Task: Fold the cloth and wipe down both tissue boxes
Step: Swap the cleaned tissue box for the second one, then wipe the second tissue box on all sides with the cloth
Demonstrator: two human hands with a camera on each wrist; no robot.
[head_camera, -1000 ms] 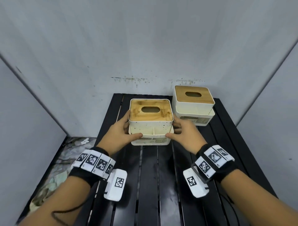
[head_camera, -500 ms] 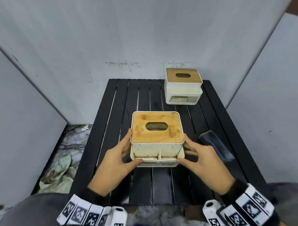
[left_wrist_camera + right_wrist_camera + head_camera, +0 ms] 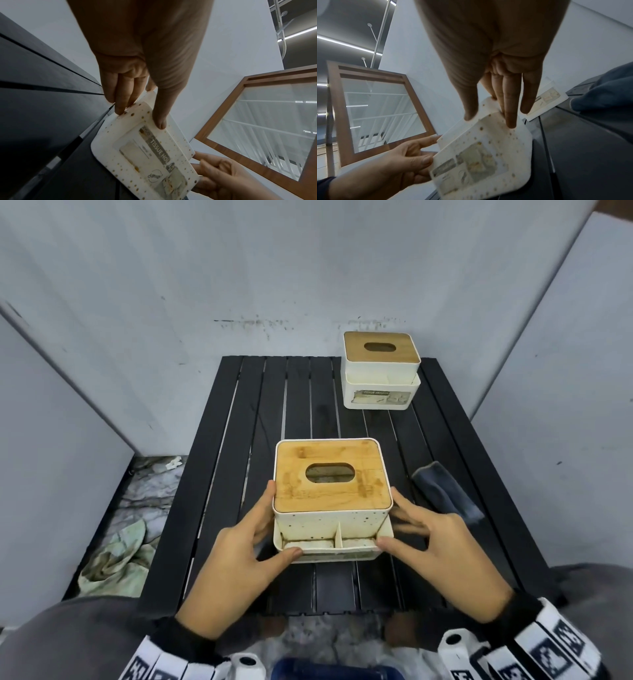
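Observation:
A stained white tissue box with a wooden lid sits near the front of the black slatted table. My left hand grips its left side, thumb on the front tray rim. My right hand holds the right side, thumb at the front corner, its fingers blurred. The wrist views show the spotted front label between my left hand and right hand. A cleaner second box stands at the back right. A dark blue-grey cloth lies right of the near box.
Grey walls enclose the table on three sides. A crumpled pale green rag lies on the marbled floor to the left. A dark blue object shows at the bottom edge, below the table's front.
Both hands have drawn the stained box from the back middle of the table toward its front edge. The cloth has come into view on the right.

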